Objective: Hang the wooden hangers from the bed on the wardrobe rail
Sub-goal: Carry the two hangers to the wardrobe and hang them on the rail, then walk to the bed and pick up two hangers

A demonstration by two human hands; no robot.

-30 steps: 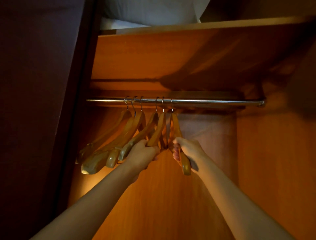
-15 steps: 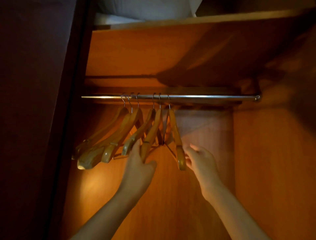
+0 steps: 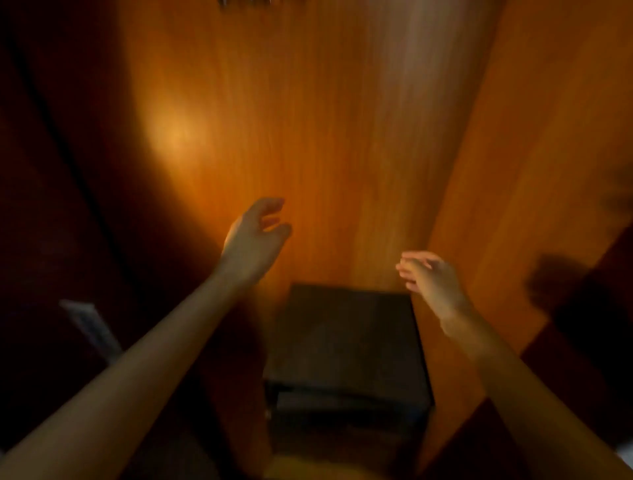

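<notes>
My view points down into the lower part of the wardrobe, and the picture is blurred. My left hand (image 3: 255, 238) hangs in the air before the wooden back panel (image 3: 342, 137), fingers apart, holding nothing. My right hand (image 3: 430, 275) is lower and to the right, near the right side wall, also with loose fingers and nothing in it. Only a blurred scrap of the wooden hangers (image 3: 246, 3) shows at the top edge. The rail is out of view.
A dark box-shaped safe (image 3: 346, 346) sits on the wardrobe floor below and between my hands. The orange side wall (image 3: 548, 154) rises on the right. A dark door panel (image 3: 51, 205) fills the left, with a pale strip (image 3: 89, 325) low on it.
Both hands have let go of the hangers and dropped away from the rail. The camera has tilted down, so rail and hangers have left the view and the safe has come in.
</notes>
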